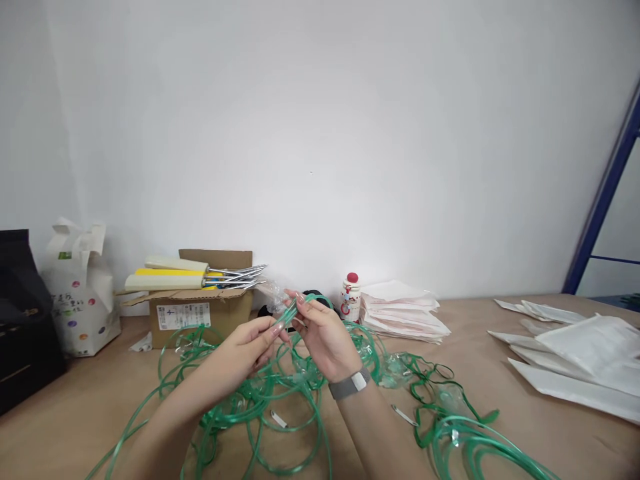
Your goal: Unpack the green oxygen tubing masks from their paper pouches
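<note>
A bundle of green plastic tubing [287, 316] is raised above the table, pinched by both hands. My left hand [259, 341] is closed on its lower end, thumb on top. Close beside it, my right hand [323, 333] grips the upper part, with a grey-banded watch on the wrist. Beneath them spreads a tangle of green tubing [287, 383] with clear plastic pieces among the loops. To the right lie a clear plastic mask [396, 369], a green strap [425, 427] and a coil of tubing [480, 443].
Behind the hands stand a cardboard box [204, 321] of tools with metal shafts and a red-topped bottle [351, 297]. White paper pouches [403, 313] are stacked beside it; more white pouches [590, 360] lie right. A white bag [83, 293] and black bag [25, 327] stand left.
</note>
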`<state>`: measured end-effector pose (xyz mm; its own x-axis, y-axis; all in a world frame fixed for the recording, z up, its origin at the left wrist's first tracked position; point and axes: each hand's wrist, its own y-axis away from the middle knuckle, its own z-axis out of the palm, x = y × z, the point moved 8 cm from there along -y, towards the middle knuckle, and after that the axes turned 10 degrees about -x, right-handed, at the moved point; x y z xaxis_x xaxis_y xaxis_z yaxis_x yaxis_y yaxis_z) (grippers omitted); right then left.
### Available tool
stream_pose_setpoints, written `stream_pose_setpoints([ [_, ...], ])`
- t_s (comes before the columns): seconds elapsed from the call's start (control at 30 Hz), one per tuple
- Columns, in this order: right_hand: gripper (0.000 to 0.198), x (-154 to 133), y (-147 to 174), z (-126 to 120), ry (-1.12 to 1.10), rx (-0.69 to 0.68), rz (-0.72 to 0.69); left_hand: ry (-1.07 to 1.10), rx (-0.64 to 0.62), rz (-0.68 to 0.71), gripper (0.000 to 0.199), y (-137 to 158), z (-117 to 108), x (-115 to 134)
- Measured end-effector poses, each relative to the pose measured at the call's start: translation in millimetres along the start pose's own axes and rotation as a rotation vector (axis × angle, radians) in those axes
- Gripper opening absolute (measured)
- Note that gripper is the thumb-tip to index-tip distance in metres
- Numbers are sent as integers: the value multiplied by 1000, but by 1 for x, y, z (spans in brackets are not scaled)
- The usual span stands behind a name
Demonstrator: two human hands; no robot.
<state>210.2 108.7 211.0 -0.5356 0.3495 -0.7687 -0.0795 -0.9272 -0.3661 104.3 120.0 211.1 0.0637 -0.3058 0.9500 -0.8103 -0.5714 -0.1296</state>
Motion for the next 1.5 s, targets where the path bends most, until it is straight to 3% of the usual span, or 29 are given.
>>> stream_pose_setpoints([
  [0.17,24,-9,3,11,76,-73,-30,78,-7,16,44,5,4,9],
  [0.37,26,-4,2,11,93,-61,-30,150,-9,-8,43,1,3,4],
  [0.43,27,2,2,12,119,-59,-11,173,78,42,42,0,-7,4],
  [0.6,33,9,7,25,260,-100,15,288,500,326,32,17,-51,12],
  [0.73,30,6,14,34,295,-108,33,343,621,441,25,31,-63,19],
  [0.83,41,20,20,47,350,-260,215,372,664,506,24,39,-65,25],
  [0.93,43,50,35,63,408,-530,529,422,683,549,24,44,-66,28],
  [0.97,52,60,41,66,430,-613,636,447,686,560,24,46,-66,29],
  [1.03,76,77,53,65,476,-753,808,507,676,581,22,48,-66,30],
  [1.1,72,92,61,60,497,-877,926,567,655,595,23,49,-66,31],
  [1.2,46,107,67,52,451,-1048,1005,635,621,619,24,51,-67,32],
  [1.27,39,109,66,48,428,-1115,1014,657,608,628,24,53,-70,34],
  [1.5,60,95,67,61,329,-1068,994,713,600,611,24,57,-79,33],
])
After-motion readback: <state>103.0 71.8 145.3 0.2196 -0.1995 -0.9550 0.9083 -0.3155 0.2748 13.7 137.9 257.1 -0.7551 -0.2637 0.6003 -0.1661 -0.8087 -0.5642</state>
